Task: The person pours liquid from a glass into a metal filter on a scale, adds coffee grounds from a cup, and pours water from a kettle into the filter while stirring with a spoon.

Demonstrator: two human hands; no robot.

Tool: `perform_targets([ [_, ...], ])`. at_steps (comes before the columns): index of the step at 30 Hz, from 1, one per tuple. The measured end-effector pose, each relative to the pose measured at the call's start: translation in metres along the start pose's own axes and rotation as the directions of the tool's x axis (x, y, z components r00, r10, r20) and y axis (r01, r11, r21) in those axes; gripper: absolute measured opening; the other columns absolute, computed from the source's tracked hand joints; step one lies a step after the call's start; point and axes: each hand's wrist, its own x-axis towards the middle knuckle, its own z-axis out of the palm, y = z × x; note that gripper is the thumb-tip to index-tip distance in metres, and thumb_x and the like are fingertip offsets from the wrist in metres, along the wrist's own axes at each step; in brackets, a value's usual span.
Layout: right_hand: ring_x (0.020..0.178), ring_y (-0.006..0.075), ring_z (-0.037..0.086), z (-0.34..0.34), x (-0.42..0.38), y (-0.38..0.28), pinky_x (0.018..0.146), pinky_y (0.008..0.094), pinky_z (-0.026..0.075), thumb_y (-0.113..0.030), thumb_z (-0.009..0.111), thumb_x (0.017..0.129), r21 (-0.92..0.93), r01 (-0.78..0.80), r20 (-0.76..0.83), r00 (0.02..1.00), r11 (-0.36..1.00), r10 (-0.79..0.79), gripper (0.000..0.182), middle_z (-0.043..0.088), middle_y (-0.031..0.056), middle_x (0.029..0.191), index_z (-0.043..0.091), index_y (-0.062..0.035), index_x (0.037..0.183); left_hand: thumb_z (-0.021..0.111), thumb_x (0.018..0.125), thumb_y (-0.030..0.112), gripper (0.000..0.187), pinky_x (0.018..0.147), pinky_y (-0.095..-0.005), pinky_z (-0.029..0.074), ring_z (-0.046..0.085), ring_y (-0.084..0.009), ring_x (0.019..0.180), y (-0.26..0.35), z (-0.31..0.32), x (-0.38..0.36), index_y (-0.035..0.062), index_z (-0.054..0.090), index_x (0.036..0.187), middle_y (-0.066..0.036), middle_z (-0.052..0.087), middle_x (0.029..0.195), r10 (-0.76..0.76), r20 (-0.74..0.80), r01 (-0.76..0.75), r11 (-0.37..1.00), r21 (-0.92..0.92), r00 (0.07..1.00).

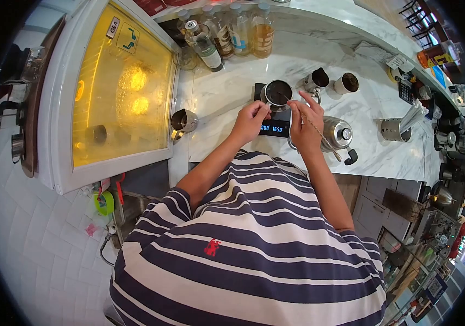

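Note:
A round metal cup (277, 93) with dark contents stands on a black digital scale (274, 128), whose lit display reads 765.0. At the cup's near left edge is my left hand (250, 121), its fingers closed against the cup; part of the grip is hidden. My right hand (307, 122) pinches a long bar spoon (315, 129) with a twisted stem. One end of the spoon points to the cup's near right rim, the other slants down past my wrist. Close beside that wrist sits a steel kettle (337, 132) with a black handle.
A steel pitcher (316, 80) and a cup of dark grounds (346, 83) stand behind my right hand. Another pitcher (184, 120) is at left by the glass-fronted cabinet (124, 87). Several bottles (236, 31) line the back. A metal holder (394, 130) stands at right.

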Motion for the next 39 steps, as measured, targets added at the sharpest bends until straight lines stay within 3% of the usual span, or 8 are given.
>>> perform_targets([
  [7, 0.121, 0.0262, 0.065, -0.005, 0.007, 0.007, 0.099, 0.0427, 0.043, -0.012, 0.064, 0.1, -0.06, -0.016, 0.03, 0.999, 0.998, 0.018, 0.014, 0.077, 0.007, 0.103, 0.077, -0.0074, 0.099, 0.062, 0.104, 0.019, 0.019, 0.078, -0.0271, 0.052, 0.068, -0.0114, 0.084, 0.012, -0.001, -0.004, 0.0006, 0.065, 0.101, -0.004, 0.07, 0.087, -0.031, -0.04, 0.033, 0.998, 0.053, 0.999],
  [10, 0.12, 0.0274, 0.066, -0.009, 0.0, 0.004, 0.1, 0.0468, 0.041, -0.011, 0.067, 0.097, -0.028, -0.033, -0.007, 0.999, 0.999, 0.033, 0.009, 0.076, 0.0068, 0.099, 0.074, -0.0061, 0.1, 0.063, 0.103, 0.019, 0.018, 0.078, -0.027, 0.052, 0.067, -0.0113, 0.084, 0.01, 0.0, -0.003, 0.0006, 0.065, 0.101, -0.004, 0.07, 0.087, -0.022, -0.042, 0.023, 0.999, 0.038, 0.999],
  [19, 0.12, 0.0254, 0.066, 0.001, 0.005, 0.002, 0.097, 0.0467, 0.041, -0.01, 0.065, 0.098, -0.055, 0.01, 0.019, 1.0, 0.998, -0.009, 0.011, 0.075, 0.0056, 0.101, 0.074, -0.0065, 0.101, 0.06, 0.105, 0.02, 0.021, 0.084, -0.0281, 0.051, 0.066, -0.0124, 0.089, 0.006, -0.001, -0.003, -0.0001, 0.066, 0.107, -0.006, 0.071, 0.094, -0.044, -0.029, 0.044, 0.999, 0.027, 0.999],
  [22, 0.121, 0.0255, 0.065, -0.006, 0.001, 0.007, 0.098, 0.0467, 0.04, -0.011, 0.065, 0.098, -0.066, -0.008, 0.012, 1.0, 0.998, 0.009, 0.011, 0.076, 0.0055, 0.101, 0.074, -0.0069, 0.101, 0.063, 0.103, 0.019, 0.018, 0.078, -0.0271, 0.051, 0.067, -0.0115, 0.084, 0.005, -0.001, -0.003, 0.0012, 0.066, 0.103, -0.005, 0.071, 0.088, -0.007, -0.045, 0.009, 0.999, 0.037, 0.999],
  [39, 0.119, 0.0248, 0.066, -0.002, -0.004, -0.002, 0.099, 0.0462, 0.041, -0.01, 0.066, 0.098, -0.026, 0.043, 0.03, 0.999, 0.999, -0.043, 0.009, 0.076, 0.0047, 0.102, 0.073, -0.0066, 0.103, 0.064, 0.102, 0.02, 0.019, 0.075, -0.0258, 0.049, 0.064, -0.0099, 0.081, -0.005, -0.004, 0.0, 0.0012, 0.067, 0.103, -0.004, 0.07, 0.087, 0.03, -0.057, -0.028, 0.999, 0.027, 0.998],
])
